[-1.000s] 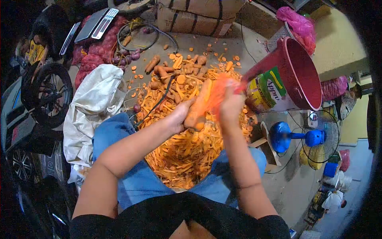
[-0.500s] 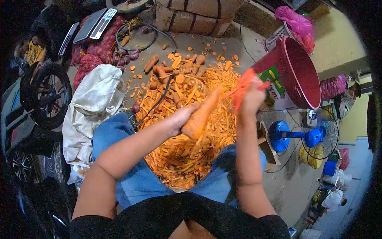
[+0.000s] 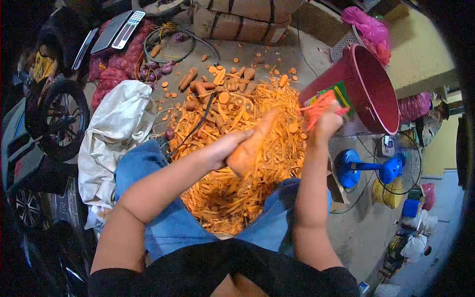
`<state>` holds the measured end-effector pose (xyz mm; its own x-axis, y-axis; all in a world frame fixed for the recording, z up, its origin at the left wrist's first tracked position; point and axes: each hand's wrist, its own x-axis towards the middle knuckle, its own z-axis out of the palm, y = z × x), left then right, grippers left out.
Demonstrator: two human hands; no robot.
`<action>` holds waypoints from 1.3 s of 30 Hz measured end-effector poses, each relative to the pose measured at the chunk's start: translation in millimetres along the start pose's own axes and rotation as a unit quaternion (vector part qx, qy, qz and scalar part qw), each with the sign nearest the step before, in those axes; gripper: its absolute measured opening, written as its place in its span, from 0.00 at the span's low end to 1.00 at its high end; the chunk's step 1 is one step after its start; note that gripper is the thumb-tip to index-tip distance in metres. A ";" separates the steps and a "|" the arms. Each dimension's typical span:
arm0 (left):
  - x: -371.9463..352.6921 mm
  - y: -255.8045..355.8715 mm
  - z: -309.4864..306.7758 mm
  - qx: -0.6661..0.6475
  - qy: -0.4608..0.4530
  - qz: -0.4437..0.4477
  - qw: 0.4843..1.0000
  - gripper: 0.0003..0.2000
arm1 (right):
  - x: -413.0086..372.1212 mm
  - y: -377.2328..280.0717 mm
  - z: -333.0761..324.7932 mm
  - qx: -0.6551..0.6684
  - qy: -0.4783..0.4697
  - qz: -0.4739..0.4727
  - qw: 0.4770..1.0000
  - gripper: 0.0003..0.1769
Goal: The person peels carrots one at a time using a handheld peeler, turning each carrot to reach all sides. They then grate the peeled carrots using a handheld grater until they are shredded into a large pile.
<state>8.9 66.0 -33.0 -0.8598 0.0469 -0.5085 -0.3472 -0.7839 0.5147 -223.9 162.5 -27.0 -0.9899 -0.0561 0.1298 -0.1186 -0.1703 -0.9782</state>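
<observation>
A large peeled carrot [image 3: 246, 154] is held at its thick end in my left hand [image 3: 226, 148], its narrow end pointing up and away. My right hand [image 3: 328, 122] is closed around a red-orange tool [image 3: 321, 106], blurred by motion, to the right of the carrot and clear of it. Under both hands lies a big heap of orange peelings [image 3: 217, 198] between my knees. Whole carrots [image 3: 203, 89] and cut ends lie at the far side of the heap.
A dark red bucket [image 3: 373, 91] leans at the right, beside a blue fan [image 3: 368, 166]. At the left are a white sack [image 3: 111, 138], net bags of onions [image 3: 123, 62] and a motorcycle wheel [image 3: 62, 119]. Taped boxes [image 3: 237, 24] stand at the back.
My right hand with the red-orange tool has moved right and slightly toward me, farther from the carrot. My left hand and the carrot have barely moved.
</observation>
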 end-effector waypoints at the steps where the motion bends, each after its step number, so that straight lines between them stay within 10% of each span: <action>1: 5.9 -0.1 -6.5 -0.017 0.027 0.005 0.999 0.18 | -25.7 -12.4 14.2 0.004 -0.059 0.016 0.998 0.08; 9: 0.1 6.6 10.9 0.018 0.064 0.043 0.997 0.17 | -123.8 -35.5 45.4 -0.186 -0.214 -0.103 0.953 0.09; 14: -8.8 -1.7 14.8 0.093 0.015 -0.001 0.996 0.17 | 1.4 13.3 7.4 -0.321 0.131 -0.162 0.924 0.11; 18: -6.6 12.0 14.3 0.007 0.050 -0.005 0.999 0.18 | -31.2 -15.7 16.7 -0.023 -0.007 -0.017 1.000 0.10; 20: -2.9 13.4 12.7 0.001 0.099 0.002 0.995 0.18 | -76.8 -21.5 26.6 -0.057 -0.208 -0.082 0.973 0.11; 24: 2.1 9.1 8.0 0.025 0.069 0.051 0.996 0.17 | -144.9 -49.9 46.1 -0.149 -0.229 -0.092 0.957 0.10; 26: -0.8 6.3 9.7 0.180 0.042 0.079 0.980 0.16 | -112.8 -27.7 44.3 -0.201 -0.181 -0.115 0.956 0.12; 31: -5.9 -1.9 13.9 0.100 0.015 0.008 0.995 0.18 | -4.2 5.3 11.4 -0.287 0.082 -0.180 0.937 0.11; 33: -4.1 5.9 11.2 0.084 0.055 0.013 0.995 0.17 | -3.5 8.3 5.4 -0.088 0.021 -0.123 0.988 0.10; 39: 6.5 5.1 8.4 -0.048 0.095 0.076 0.991 0.16 | -135.9 -35.3 46.1 -0.159 -0.211 -0.181 0.947 0.09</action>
<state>-1.7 67.5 -27.8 -0.8102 -0.1862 -0.5558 -0.1747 -0.8284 0.5321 -81.6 130.7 -2.6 -0.7695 -0.4499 0.4534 -0.5277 0.0479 -0.8481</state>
